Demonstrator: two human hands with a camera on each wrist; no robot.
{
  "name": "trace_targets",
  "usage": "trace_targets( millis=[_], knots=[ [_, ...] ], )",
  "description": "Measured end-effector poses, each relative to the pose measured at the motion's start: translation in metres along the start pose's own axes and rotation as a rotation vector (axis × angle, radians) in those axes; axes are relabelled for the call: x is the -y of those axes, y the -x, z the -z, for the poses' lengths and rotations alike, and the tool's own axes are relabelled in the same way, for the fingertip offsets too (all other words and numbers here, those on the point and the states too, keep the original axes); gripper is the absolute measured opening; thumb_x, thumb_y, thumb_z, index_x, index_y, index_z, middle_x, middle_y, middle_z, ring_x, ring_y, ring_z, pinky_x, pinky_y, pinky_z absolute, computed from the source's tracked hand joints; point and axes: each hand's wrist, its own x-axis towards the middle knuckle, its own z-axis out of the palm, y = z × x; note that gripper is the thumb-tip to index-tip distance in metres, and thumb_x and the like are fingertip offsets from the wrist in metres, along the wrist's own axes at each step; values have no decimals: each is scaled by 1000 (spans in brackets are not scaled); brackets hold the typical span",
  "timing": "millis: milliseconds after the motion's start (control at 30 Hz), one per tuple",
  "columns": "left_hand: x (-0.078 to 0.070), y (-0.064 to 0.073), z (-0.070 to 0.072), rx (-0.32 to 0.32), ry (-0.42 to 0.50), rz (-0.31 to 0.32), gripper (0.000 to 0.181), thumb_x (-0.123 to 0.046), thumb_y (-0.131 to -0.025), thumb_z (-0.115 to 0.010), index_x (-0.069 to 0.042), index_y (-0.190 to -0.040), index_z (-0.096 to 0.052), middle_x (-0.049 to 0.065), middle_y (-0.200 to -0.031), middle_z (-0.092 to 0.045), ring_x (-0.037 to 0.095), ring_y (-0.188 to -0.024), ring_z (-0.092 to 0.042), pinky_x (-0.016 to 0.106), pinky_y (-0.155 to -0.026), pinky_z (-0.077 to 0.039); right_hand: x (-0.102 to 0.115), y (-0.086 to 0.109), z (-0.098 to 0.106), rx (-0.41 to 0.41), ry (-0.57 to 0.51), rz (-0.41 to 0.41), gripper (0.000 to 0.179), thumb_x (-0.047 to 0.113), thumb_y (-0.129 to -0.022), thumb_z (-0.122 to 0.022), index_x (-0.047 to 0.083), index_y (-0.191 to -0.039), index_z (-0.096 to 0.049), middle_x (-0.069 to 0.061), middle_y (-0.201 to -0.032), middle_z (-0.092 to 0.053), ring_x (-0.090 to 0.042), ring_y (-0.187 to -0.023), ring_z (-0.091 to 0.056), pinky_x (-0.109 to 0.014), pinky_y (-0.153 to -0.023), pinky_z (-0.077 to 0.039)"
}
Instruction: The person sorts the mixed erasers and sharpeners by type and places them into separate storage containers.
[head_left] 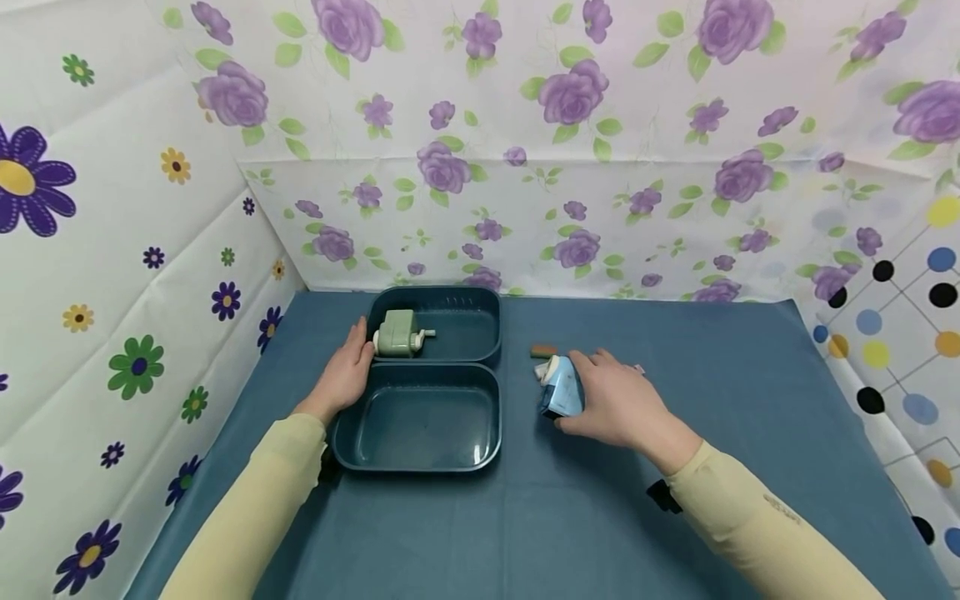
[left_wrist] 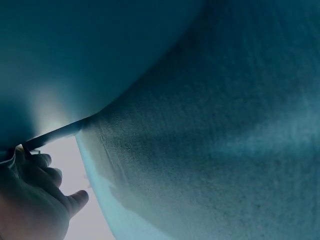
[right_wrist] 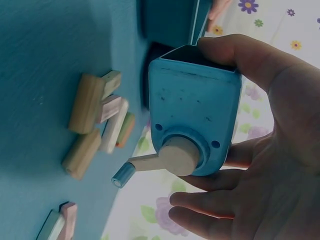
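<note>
My right hand point(head_left: 618, 400) holds a blue crank pencil sharpener point(head_left: 564, 387) above the cloth, to the right of two trays. In the right wrist view, thumb and fingers grip the sharpener point(right_wrist: 195, 102) by its sides; its cream crank points away from the palm. A green crank pencil sharpener point(head_left: 397, 332) lies at the left end of the far dark-blue tray point(head_left: 468, 325). At the trays' left side, my left hand point(head_left: 347, 373) rests against the rims with fingers extended. The left wrist view shows this hand point(left_wrist: 35, 200) only partly, beneath a tray's underside.
Several small rectangular blocks point(right_wrist: 86, 102) in wood, pink and pale tones lie on the blue cloth point(head_left: 420, 533) near the right hand. A near dark-blue tray point(head_left: 420, 465) stands against the far one. Patterned sheets point(head_left: 525, 242) rise at the back and sides.
</note>
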Motion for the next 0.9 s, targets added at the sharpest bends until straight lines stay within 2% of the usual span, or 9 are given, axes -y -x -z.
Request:
trace_targets(
  millis=[200, 433, 567, 733, 900],
  knots=[
    [0, 1, 0, 1, 3, -2, 64, -30, -120, -24, -2, -171, 3, 24, -177, 2, 43, -163, 2, 64, -130, -6, 9, -8, 3, -12, 2, 21, 101, 54, -80, -89, 7, -159, -49, -23, -144, -62, -47, -131, -59, -80, -90, -50],
    [0, -1, 0, -6, 0, -5, 64, -31, -120, -24, -2, -171, 2, 24, -177, 2, 42, -163, 2, 63, -130, -6, 20, -23, 6, -11, -55, 57, 105, 52, -82, -88, 4, -163, -43, -24, -152, -56, -46, -144, -50, -65, -107, -51],
    [2, -1, 1, -8, 4, -11, 64, -33, -120, -23, -2, -171, 2, 23, -177, 2, 41, -164, 2, 63, -130, -6, 27, -33, 7, -18, -66, 74, 104, 52, -83, -88, 4, -163, -43, -23, -152, -56, -44, -141, -52, -61, -103, -54],
    [4, 1, 1, 2, 4, -1, 64, -33, -120, -23, -3, -171, 3, 22, -178, 3, 41, -164, 3, 63, -130, -6, 35, -47, 8, -24, -80, 91, 104, 52, -84, -87, 4, -164, -41, -24, -154, -55, -46, -146, -47, -63, -107, -51],
    [2, 0, 1, 7, 13, -10, 65, -34, -120, -23, -3, -171, 3, 23, -177, 3, 41, -163, 3, 64, -130, -5, 44, -60, 10, -34, -78, 87, 106, 52, -86, -87, 5, -167, -36, -23, -156, -52, -44, -144, -50, -61, -105, -53]
  ],
)
